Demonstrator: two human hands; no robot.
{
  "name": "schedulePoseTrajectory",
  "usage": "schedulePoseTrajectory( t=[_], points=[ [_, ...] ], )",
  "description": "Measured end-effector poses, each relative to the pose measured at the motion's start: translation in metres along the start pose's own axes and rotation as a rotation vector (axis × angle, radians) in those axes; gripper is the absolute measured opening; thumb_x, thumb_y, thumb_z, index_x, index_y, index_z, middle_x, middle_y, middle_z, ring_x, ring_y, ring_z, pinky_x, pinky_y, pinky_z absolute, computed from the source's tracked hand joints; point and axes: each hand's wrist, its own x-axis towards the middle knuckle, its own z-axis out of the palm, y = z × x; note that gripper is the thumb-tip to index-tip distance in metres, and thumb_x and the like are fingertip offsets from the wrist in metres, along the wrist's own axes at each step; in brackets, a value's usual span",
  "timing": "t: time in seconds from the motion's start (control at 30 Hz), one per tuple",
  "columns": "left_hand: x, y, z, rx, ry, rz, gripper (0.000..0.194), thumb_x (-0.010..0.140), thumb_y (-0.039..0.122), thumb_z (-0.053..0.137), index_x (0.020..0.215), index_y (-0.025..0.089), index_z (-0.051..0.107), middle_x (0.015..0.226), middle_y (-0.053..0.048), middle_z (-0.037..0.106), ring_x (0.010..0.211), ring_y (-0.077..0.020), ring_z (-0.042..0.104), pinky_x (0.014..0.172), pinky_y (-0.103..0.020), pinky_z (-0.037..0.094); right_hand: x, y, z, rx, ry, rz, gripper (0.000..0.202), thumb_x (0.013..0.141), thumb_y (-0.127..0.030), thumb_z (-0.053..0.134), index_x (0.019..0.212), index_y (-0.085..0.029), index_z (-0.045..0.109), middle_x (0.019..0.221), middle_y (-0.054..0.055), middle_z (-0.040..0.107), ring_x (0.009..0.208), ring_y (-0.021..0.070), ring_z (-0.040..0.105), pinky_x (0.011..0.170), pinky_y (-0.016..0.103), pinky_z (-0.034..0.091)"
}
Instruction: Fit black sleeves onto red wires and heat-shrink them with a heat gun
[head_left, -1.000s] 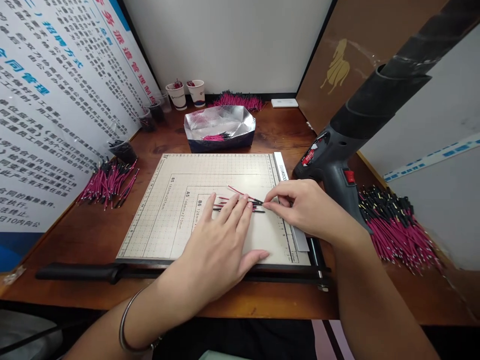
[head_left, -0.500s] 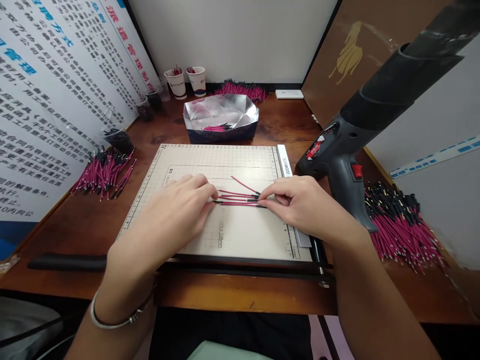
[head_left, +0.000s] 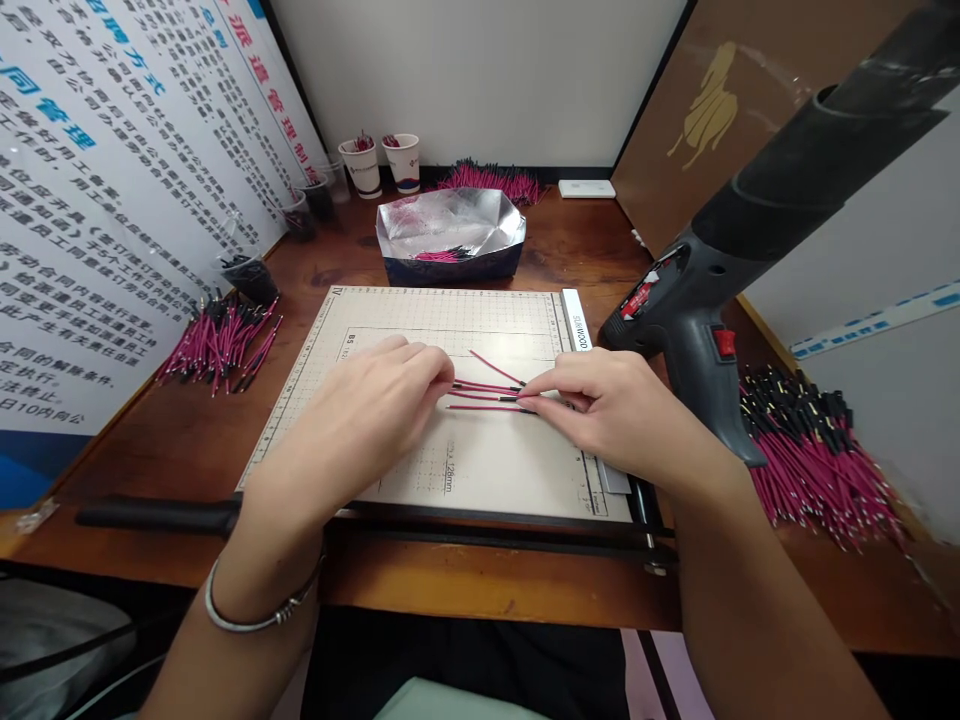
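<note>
Several thin red wires [head_left: 484, 408] with black sleeves lie side by side on the cream gridded board of a paper trimmer [head_left: 405, 310]. My left hand [head_left: 390, 395] pinches the left end of one wire, where a short black sleeve shows at the fingertips. Thumb and forefinger of my right hand [head_left: 600, 400] are closed on the black-sleeved right ends. One wire slants away from the others toward the back. The fingertips partly hide the wire ends.
A foil-lined box [head_left: 450, 270] with some wires stands behind the board. A heat gun [head_left: 697, 320] leans at the right, beside a large wire pile [head_left: 817, 460]. Another wire pile [head_left: 217, 345] lies left, near plastic cups. Paper cups [head_left: 403, 165] stand at the back.
My left hand has shifted from the lower wires to an upper one, where a black sleeve now shows at its fingertips. My right hand keeps its pinch. The view has shifted slightly.
</note>
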Motion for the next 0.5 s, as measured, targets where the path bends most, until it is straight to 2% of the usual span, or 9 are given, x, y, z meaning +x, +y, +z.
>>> schedulePoseTrajectory(
  t=[0.1,0.13,0.2,0.27,0.37,0.5],
  points=[
    [0.002,0.002,-0.003,-0.063,0.09,-0.06,0.009,0.097,0.02,0.058,0.094,0.018,0.067,0.09,-0.005,0.073,0.085,-0.0233,0.066,0.071,-0.034,0.046,-0.001,-0.001,-0.002,0.017,0.084,-0.031,0.017,0.089,-0.019,0.067,0.081,-0.022,0.081,0.062,-0.001,0.066,0.057,0.0076,0.051,0.058,0.025,0.037],
    [0.002,0.003,-0.004,-0.111,0.131,-0.126,0.008,0.095,0.022,0.062,0.1,0.018,0.067,0.093,-0.005,0.074,0.084,-0.022,0.067,0.071,-0.033,0.047,-0.001,-0.003,-0.003,0.023,0.126,-0.023,0.016,0.088,-0.02,0.068,0.08,-0.022,0.081,0.059,-0.002,0.063,0.054,0.0072,0.047,0.056,0.026,0.035],
    [0.004,0.005,-0.005,-0.23,0.224,-0.301,0.022,0.09,0.028,0.071,0.108,0.018,0.066,0.096,-0.003,0.076,0.076,-0.0186,0.066,0.069,-0.032,0.049,-0.001,-0.007,-0.006,0.06,0.208,0.012,0.014,0.087,-0.022,0.07,0.079,-0.021,0.081,0.056,-0.003,0.058,0.051,0.0066,0.041,0.052,0.027,0.031],
    [0.006,0.009,-0.005,-0.384,0.299,-0.429,0.027,0.085,0.032,0.076,0.108,0.018,0.068,0.092,-0.002,0.078,0.069,-0.0154,0.066,0.065,-0.029,0.05,-0.002,-0.012,-0.008,0.128,0.264,0.052,0.012,0.086,-0.022,0.071,0.078,-0.021,0.081,0.054,-0.004,0.055,0.049,0.0064,0.038,0.05,0.028,0.029],
    [0.009,0.02,-0.003,-0.682,0.31,-0.384,0.023,0.083,0.034,0.078,0.098,0.017,0.075,0.088,-0.003,0.081,0.068,-0.0141,0.069,0.059,-0.024,0.053,-0.002,-0.019,-0.01,0.227,0.255,0.094,0.013,0.084,-0.023,0.072,0.075,-0.022,0.081,0.054,-0.004,0.053,0.049,0.0065,0.039,0.049,0.028,0.027],
    [0.011,0.037,0.001,-1.01,0.278,-0.286,0.016,0.087,0.032,0.076,0.092,0.017,0.08,0.092,-0.004,0.082,0.075,-0.0163,0.075,0.056,-0.022,0.057,-0.003,-0.024,-0.01,0.244,0.164,0.101,0.015,0.087,-0.029,0.07,0.078,-0.024,0.082,0.053,-0.003,0.052,0.05,0.0071,0.04,0.049,0.027,0.028]
  ],
)
